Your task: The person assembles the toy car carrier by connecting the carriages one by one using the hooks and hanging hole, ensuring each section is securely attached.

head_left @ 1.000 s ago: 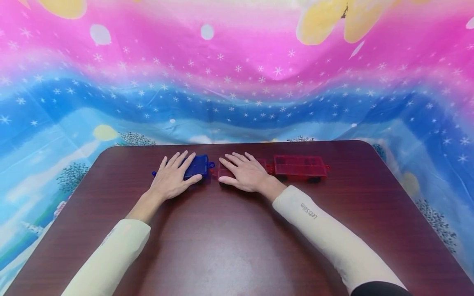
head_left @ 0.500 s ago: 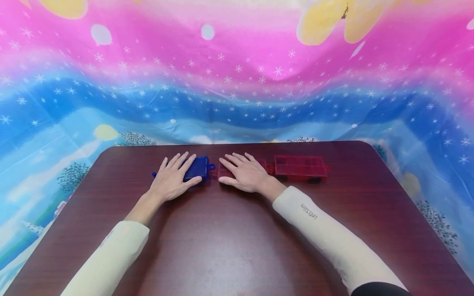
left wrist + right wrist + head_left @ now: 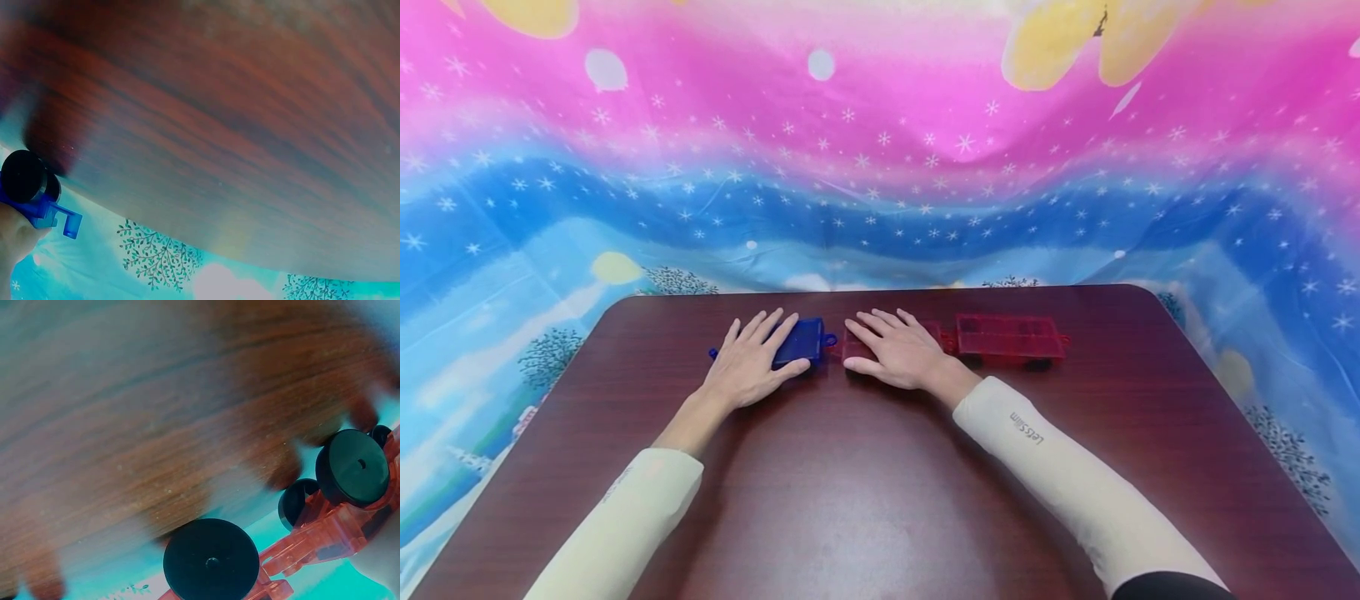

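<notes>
Three toy train wagons stand in a row along the far part of the table. My left hand [image 3: 747, 360] rests flat over the blue wagon [image 3: 801, 342], its fingers straight and pointing away from me. In the left wrist view, a black wheel and the blue wagon's hook [image 3: 72, 225] show at the lower left. My right hand [image 3: 895, 350] lies with straight fingers on the middle red wagon [image 3: 854, 346], covering most of it. To its right is another red wagon [image 3: 1009, 337], touching or nearly touching the middle one. Black wheels [image 3: 212, 559] show in the right wrist view.
The dark brown wooden table [image 3: 850, 483] has rounded far corners. A curtain [image 3: 880, 167] printed in pink and blue with snowflakes hangs close behind its far edge and along the sides.
</notes>
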`<act>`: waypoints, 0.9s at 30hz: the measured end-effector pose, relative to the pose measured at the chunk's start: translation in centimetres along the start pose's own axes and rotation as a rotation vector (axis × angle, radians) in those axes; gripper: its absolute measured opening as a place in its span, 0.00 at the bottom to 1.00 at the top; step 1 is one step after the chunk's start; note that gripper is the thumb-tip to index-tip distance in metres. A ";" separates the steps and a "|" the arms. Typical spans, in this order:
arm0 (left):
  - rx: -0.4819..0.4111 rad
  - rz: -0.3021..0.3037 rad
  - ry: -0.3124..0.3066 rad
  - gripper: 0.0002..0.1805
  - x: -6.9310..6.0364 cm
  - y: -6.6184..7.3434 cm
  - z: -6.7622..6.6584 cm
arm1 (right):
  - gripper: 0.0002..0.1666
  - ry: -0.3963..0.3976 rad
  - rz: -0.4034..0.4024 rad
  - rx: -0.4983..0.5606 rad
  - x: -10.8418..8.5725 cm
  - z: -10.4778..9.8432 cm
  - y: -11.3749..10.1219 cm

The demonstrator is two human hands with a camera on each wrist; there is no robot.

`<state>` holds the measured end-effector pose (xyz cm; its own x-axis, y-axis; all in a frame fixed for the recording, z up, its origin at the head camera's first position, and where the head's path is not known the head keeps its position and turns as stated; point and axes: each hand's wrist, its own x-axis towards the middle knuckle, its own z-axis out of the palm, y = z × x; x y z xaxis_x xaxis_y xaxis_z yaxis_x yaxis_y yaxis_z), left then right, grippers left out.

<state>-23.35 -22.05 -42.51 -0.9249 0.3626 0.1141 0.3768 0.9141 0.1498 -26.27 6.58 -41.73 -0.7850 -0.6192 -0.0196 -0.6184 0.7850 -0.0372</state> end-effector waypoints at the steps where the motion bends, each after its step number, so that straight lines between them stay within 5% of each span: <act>1: 0.001 0.000 0.000 0.50 0.0 0.0 0.0 | 0.50 0.001 -0.001 -0.002 0.0 0.0 0.0; 27: 0.007 -0.005 -0.005 0.49 -0.3 0.1 -0.1 | 0.49 -0.008 0.007 0.005 -0.1 0.0 -0.1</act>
<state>-23.06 -22.11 -42.46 -0.9271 0.3589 0.1080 0.3717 0.9173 0.1431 -26.18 6.56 -41.71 -0.7891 -0.6136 -0.0282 -0.6124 0.7895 -0.0417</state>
